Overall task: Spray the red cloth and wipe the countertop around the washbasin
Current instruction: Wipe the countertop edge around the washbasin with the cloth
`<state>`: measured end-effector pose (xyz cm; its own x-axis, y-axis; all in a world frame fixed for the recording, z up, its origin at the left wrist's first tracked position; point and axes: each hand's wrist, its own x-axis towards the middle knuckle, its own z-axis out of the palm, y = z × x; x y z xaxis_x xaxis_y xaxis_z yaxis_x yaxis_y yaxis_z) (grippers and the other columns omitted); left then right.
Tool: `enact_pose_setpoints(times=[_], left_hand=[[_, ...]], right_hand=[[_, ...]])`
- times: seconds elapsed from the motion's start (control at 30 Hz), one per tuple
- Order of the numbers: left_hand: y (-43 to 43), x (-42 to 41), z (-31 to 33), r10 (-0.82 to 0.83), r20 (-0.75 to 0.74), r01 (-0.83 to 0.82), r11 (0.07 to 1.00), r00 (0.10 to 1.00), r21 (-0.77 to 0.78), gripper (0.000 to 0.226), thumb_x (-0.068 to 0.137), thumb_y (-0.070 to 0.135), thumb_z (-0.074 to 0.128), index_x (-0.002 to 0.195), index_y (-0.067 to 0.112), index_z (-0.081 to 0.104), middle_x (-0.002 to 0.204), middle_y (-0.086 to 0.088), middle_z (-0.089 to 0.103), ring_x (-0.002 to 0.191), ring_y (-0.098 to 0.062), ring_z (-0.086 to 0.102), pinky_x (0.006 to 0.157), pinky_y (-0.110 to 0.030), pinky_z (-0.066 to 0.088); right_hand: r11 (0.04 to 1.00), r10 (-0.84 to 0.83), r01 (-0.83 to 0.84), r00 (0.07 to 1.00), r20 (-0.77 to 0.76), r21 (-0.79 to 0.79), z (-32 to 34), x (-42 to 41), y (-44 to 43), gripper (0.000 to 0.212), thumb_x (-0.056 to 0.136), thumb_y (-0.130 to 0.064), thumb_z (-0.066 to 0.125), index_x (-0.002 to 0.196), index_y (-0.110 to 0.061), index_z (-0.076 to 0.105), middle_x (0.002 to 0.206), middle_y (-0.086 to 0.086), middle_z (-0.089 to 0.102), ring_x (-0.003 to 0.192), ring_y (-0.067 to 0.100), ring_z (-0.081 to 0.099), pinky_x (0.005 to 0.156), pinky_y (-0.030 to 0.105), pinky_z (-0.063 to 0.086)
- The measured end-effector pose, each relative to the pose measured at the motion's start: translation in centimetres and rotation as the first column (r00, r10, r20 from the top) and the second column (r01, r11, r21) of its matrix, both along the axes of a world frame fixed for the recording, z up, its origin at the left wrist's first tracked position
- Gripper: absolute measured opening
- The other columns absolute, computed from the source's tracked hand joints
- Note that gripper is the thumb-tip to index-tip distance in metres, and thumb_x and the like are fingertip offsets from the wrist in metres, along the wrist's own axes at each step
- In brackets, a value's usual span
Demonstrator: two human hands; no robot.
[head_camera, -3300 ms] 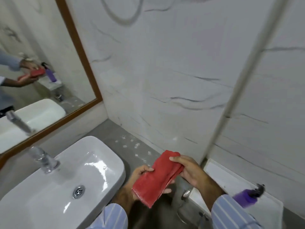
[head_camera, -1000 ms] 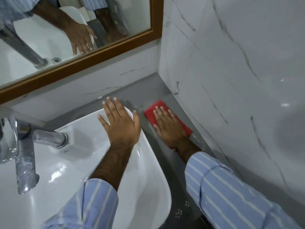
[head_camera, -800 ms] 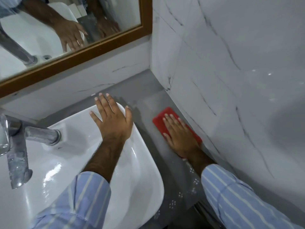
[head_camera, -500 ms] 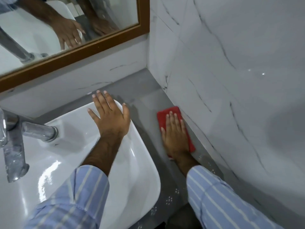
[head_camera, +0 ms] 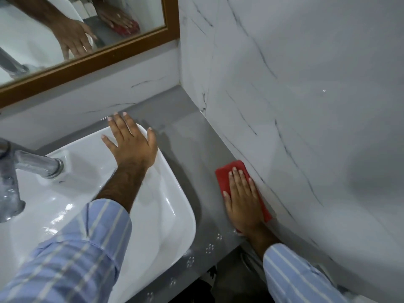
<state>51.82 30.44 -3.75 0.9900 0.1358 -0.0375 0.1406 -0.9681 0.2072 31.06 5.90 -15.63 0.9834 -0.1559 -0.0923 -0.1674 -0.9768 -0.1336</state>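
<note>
Starting at the far left: chrome tap (head_camera: pixel 26 169) mounted on the back rim of the white washbasin (head_camera: pixel 170 206), spout reaching down over the bowl. Above, wood-framed mirror (head_camera: pixel 87 62) reflecting both hands. Next, left hand (head_camera: pixel 131 147) laid flat on the basin's back right corner, fingers spread wide, holding nothing, striped sleeve (head_camera: pixel 72 254) trailing toward the camera. Then bare grey countertop (head_camera: pixel 185 136) between basin and side wall, small droplets (head_camera: pixel 209 248) near its front edge. Further right, red cloth (head_camera: pixel 227 173) lying flat on the countertop, just beside the marble wall (head_camera: pixel 306 106), pressed under the right hand (head_camera: pixel 242 202), fingers straight and close together on top.
</note>
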Motion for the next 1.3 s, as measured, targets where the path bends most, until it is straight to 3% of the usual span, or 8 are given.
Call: enact_pose_setpoints(times=[0.27,0.47,0.6,0.77,0.97,1.1,1.2,1.3], left_hand=[[-2.0,-4.1,0.5,-0.076,-0.120,0.068,0.995,0.990,-0.069,0.084,0.108,0.039,0.042,0.169,0.003,-0.004,0.179,-0.011,-0.011,0.167,-0.027,-0.005,0.133,-0.059,0.007],[-2.5,-5.3,1.0,-0.053,-0.127,0.039,0.993,0.990,-0.115,0.080,0.110,0.035,0.040,0.169,0.003,-0.003,0.179,-0.012,-0.007,0.167,-0.029,-0.001,0.132,-0.060,0.013],[-2.7,-5.4,0.9,-0.026,-0.145,-0.003,0.982,0.989,-0.191,0.079,0.110,0.034,0.040,0.169,0.002,-0.002,0.179,-0.012,-0.006,0.167,-0.030,0.001,0.131,-0.060,0.019],[-2.5,-5.8,0.5,-0.054,-0.149,0.017,0.971,0.987,-0.239,0.078,0.111,0.033,0.041,0.168,0.000,-0.001,0.179,-0.015,-0.003,0.166,-0.031,0.002,0.133,-0.054,0.019],[-3.4,-11.2,0.0,-0.117,-0.186,0.044,0.932,0.975,-0.359,0.076,0.112,0.029,0.040,0.167,-0.004,-0.001,0.178,-0.018,-0.004,0.166,-0.031,0.001,0.134,-0.044,0.011],[-4.0,-12.4,0.3,-0.101,-0.217,0.009,0.922,0.971,-0.387,0.075,0.112,0.034,0.036,0.168,0.002,-0.003,0.179,-0.012,-0.004,0.167,-0.030,0.003,0.134,-0.051,0.018],[-3.5,-12.2,0.6,-0.139,-0.230,0.050,0.934,0.963,-0.354,0.077,0.113,0.041,0.033,0.168,0.004,-0.005,0.179,-0.011,-0.006,0.167,-0.028,0.000,0.133,-0.056,0.020],[-2.2,-14.1,1.0,-0.226,-0.250,0.132,0.929,0.941,-0.345,0.082,0.111,0.053,0.030,0.169,0.008,-0.006,0.180,-0.006,-0.008,0.167,-0.025,-0.001,0.133,-0.058,0.016]], right_hand=[[0.971,0.237,-0.237,0.971,-0.029,-0.002,0.0,5.0,1.6,0.067,0.110,-0.044,0.025,0.166,-0.008,0.014,0.175,0.011,0.018,0.163,0.026,0.013,0.130,0.049,0.020],[0.999,0.028,-0.028,1.000,0.010,0.025,-0.9,-6.8,-0.2,0.066,0.109,-0.045,0.028,0.165,-0.010,0.022,0.174,0.010,0.023,0.162,0.027,0.018,0.130,0.049,0.023],[0.997,0.072,-0.072,0.997,0.023,0.000,-0.1,-2.7,0.4,0.066,0.107,-0.041,0.036,0.163,-0.007,0.029,0.171,0.012,0.027,0.160,0.029,0.026,0.129,0.049,0.026],[0.993,0.116,-0.116,0.993,0.015,0.018,0.0,2.4,1.7,0.066,0.109,-0.041,0.034,0.165,-0.008,0.022,0.173,0.012,0.024,0.162,0.028,0.018,0.132,0.048,0.019],[0.999,0.011,-0.012,1.000,0.014,0.039,0.0,-3.5,-2.0,0.067,0.108,-0.046,0.030,0.164,-0.011,0.026,0.171,0.009,0.029,0.160,0.027,0.024,0.130,0.049,0.025],[0.978,-0.207,0.207,0.976,0.072,0.020,-0.2,-3.4,2.8,0.065,0.109,-0.043,0.032,0.163,-0.009,0.027,0.171,0.011,0.028,0.160,0.028,0.025,0.130,0.049,0.022],[0.998,0.030,-0.033,0.997,0.065,0.044,-1.2,-4.9,6.5,0.066,0.111,-0.049,0.031,0.166,-0.014,0.020,0.173,0.006,0.021,0.162,0.023,0.016,0.132,0.049,0.018],[0.963,0.269,-0.269,0.963,0.019,0.003,-0.8,-6.0,3.1,0.067,0.110,-0.050,0.030,0.167,-0.016,0.017,0.175,0.002,0.019,0.162,0.020,0.014,0.129,0.051,0.025]])
